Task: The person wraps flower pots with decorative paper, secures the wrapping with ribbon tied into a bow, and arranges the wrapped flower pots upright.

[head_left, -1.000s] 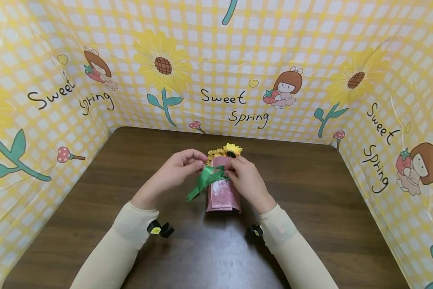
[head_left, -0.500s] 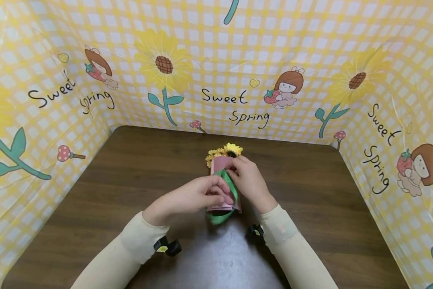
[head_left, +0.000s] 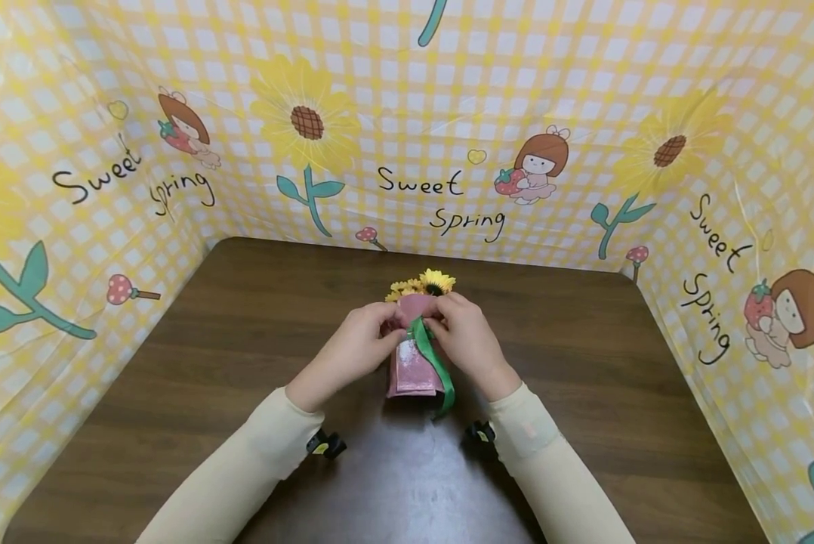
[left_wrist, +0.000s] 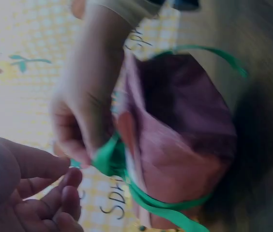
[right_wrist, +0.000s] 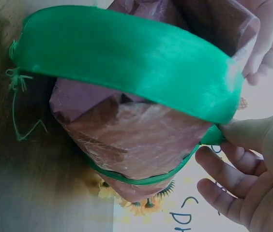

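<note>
A pink-wrapped bouquet lies on the table, its yellow flowers towards the back and its hollow lower end towards me. A green ribbon goes round the wrap, and one tail hangs down its front right. My right hand pinches the ribbon between thumb and index finger at the bouquet's right side. My left hand is at the left edge of the wrap, fingers bent, thumb and index tips close to the ribbon. I cannot tell if these tips hold it. The right wrist view shows the ribbon's wide band across the foreground.
The dark wooden table is enclosed at the back and sides by a yellow checked cloth printed with flowers and lettering. Loose threads hang from the ribbon's frayed end.
The left hand crossed over the bouquet's front with the ribbon, then went back to its left side. The ribbon tail, first at the left, now hangs at the right. The right hand stayed in place.
</note>
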{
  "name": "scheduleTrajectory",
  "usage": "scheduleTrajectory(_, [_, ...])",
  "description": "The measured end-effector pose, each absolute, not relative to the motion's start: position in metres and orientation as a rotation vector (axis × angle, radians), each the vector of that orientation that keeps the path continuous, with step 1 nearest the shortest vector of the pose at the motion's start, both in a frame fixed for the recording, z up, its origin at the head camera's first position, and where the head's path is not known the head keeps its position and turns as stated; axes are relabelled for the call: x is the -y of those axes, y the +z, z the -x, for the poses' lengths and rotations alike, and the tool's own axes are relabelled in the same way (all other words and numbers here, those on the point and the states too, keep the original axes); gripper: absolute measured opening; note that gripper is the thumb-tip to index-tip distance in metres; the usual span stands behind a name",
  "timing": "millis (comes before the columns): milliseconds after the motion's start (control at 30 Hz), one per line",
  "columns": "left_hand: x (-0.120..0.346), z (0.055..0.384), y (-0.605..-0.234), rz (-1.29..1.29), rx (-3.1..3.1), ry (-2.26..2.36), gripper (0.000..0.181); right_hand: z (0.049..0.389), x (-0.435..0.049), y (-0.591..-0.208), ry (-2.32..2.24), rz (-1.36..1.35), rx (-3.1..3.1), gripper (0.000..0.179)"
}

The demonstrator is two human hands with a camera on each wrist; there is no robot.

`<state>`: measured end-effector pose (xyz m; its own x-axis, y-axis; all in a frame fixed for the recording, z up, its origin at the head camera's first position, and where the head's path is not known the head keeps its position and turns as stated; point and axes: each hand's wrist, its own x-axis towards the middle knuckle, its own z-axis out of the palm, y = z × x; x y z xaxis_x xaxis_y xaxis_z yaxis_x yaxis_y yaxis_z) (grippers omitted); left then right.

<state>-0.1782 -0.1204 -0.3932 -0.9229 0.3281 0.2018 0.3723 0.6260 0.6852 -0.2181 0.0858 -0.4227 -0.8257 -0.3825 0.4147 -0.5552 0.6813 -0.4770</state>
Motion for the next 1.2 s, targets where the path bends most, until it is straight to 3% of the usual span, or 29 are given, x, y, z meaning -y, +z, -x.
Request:
scheduleTrajectory(333, [0.108,0.203,-0.412,0.565,2.734,-0.978,0.006,0.218,-0.086,-0.422,0.851,-0.745,2.598,0.006])
scheduleTrajectory(867, [0.103,0.205,-0.411,0.558,2.734,-0.912,0.005,0.216,-0.086,-0.418,1.099,-0.750,2.564,0.010])
scheduleTrajectory(1200, [0.104,0.207,-0.411,0.567,2.682,-0.923,0.016,0.217,-0.089,-0.415,1.266,-0.671,2.611,0.009])
